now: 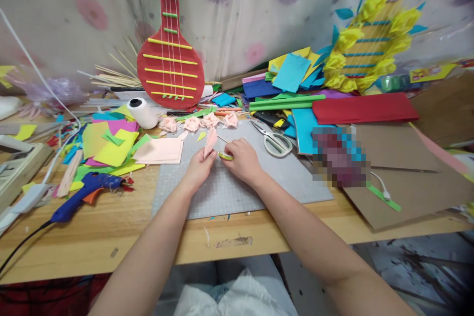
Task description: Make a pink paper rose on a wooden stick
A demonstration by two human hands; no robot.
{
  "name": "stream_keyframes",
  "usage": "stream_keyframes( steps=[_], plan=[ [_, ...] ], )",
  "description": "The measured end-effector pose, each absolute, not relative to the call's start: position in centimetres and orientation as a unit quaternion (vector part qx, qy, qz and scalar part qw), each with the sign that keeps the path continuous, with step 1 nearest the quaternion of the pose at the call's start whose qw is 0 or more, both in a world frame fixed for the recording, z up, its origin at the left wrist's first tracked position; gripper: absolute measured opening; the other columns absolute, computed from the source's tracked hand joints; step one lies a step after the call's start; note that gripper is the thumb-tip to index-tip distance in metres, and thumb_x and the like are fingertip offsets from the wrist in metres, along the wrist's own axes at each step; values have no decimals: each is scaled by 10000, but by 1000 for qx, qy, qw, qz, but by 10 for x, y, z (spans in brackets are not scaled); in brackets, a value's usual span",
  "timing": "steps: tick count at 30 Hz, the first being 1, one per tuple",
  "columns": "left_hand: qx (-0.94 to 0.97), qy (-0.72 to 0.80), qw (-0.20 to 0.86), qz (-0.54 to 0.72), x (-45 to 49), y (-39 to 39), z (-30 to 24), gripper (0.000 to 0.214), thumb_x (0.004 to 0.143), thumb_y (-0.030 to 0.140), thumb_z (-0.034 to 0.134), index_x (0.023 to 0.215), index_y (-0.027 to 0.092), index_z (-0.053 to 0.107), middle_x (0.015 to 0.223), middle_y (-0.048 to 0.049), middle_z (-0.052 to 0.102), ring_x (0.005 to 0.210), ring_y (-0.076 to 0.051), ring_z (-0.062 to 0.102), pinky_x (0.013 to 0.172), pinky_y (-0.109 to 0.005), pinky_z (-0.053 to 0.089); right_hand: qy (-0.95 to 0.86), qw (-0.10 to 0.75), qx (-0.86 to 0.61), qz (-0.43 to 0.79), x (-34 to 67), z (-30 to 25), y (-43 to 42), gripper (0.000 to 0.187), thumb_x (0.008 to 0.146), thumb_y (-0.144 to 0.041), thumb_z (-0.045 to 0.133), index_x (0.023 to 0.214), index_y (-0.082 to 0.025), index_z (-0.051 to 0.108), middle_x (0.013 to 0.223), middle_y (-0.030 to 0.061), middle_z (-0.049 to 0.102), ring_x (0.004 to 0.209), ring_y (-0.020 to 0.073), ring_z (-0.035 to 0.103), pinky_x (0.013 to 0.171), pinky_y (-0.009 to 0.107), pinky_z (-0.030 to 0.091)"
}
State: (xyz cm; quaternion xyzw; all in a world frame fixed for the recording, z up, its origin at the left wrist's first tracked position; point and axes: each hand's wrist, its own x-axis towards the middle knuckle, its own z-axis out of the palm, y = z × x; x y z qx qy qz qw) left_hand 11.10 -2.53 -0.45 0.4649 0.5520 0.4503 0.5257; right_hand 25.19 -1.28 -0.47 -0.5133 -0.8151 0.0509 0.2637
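My left hand (202, 169) pinches a folded light pink paper piece (211, 143), which stands upright above the fingers. Close beside it, my right hand (242, 158) is closed around a thin stick (222, 138), its tip pointing toward the pink paper. A small yellow-green object (225, 156) shows under the right fingers; whether it belongs to the stick I cannot tell. Both hands are over the grey cutting mat (237, 202). Several pink paper roses (192, 123) sit in a row along the mat's far edge. Pink paper sheets (159, 151) lie stacked left of my hands.
Scissors (272, 140) lie right of my hands. A blue glue gun (87, 195) with its cord rests at left, near coloured paper scraps (107, 140) and a thread spool (142, 113). A red paper-covered lute shape (170, 69) stands behind. Brown cardboard (407, 177) lies at right.
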Motion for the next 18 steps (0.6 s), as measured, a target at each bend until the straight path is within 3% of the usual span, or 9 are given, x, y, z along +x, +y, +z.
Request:
stream_keyframes(
  steps=[6,9,12,15,18],
  plan=[
    [571,572,384,446,110,-23,-11,90,721,250,526,706,167,497,611,30,464,596,-103,420,581,-215,309,-803,266,-526,85,252,-4,-14,204,739,-289,543,915,-189,511,716,21,561,693,169,454,623,270,286],
    [600,584,333,434,109,-25,-11,66,752,246,486,746,179,488,669,12,501,638,-123,446,624,-234,315,-806,249,-530,87,254,-5,-12,184,753,-312,542,899,-199,542,730,27,579,708,169,472,638,272,291],
    [607,588,318,431,109,-27,-8,61,760,250,475,749,190,474,697,0,520,662,-142,464,638,-247,316,-803,229,-540,104,256,-5,-11,254,732,-415,569,870,-203,576,725,36,591,727,177,493,653,278,298],
    [603,584,325,436,109,-27,-7,50,752,243,481,739,195,475,703,-4,527,670,-150,471,638,-250,313,-805,229,-534,122,257,-3,-12,413,711,-534,550,969,-213,585,745,46,606,749,186,512,684,290,307],
    [586,584,336,449,108,-26,-6,49,731,235,509,721,194,485,691,0,526,666,-150,466,631,-246,310,-816,249,-493,171,256,1,-14,419,774,-546,455,1023,-236,588,779,39,616,766,168,515,712,289,314]
  ],
)
